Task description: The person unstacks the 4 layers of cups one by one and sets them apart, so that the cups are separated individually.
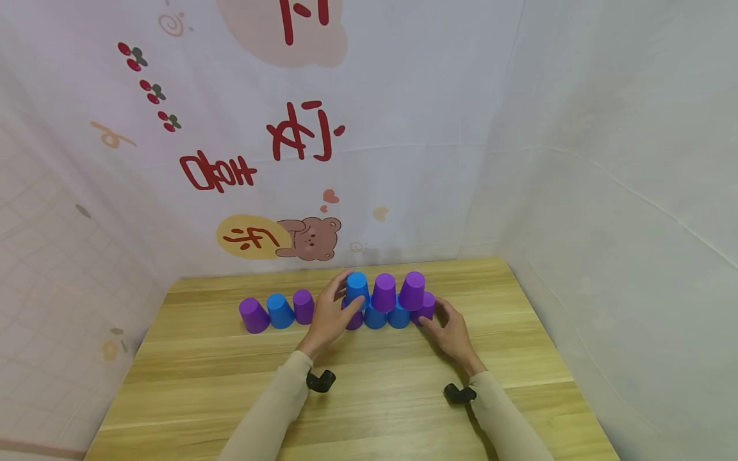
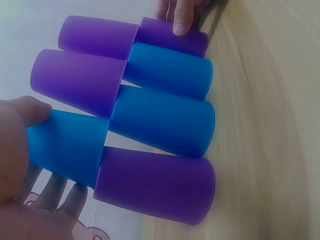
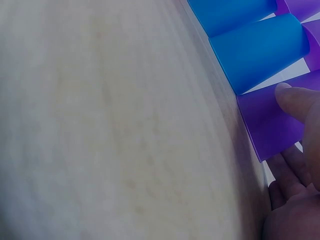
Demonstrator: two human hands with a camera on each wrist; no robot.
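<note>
My left hand (image 1: 328, 321) grips a blue cup (image 1: 357, 287), thumb on the near side and fingers behind. That upside-down cup stands at the left end of an upper row, over a purple cup (image 2: 155, 185). Two more purple cups, the middle one (image 1: 384, 292) and the right one (image 1: 412, 291), complete this upper row. Below them, two blue cups (image 1: 375, 317) stand between purple end cups. On the right, my right hand (image 1: 452, 334) holds the lower purple end cup (image 3: 272, 120) between thumb and fingers.
Left of the stack, a purple cup (image 1: 254, 315), a blue cup (image 1: 280, 312) and another purple cup (image 1: 303, 307) stand upside down in a line. All rest on a wooden table (image 1: 380, 397). A printed cloth wall (image 1: 415, 192) rises behind its back edge.
</note>
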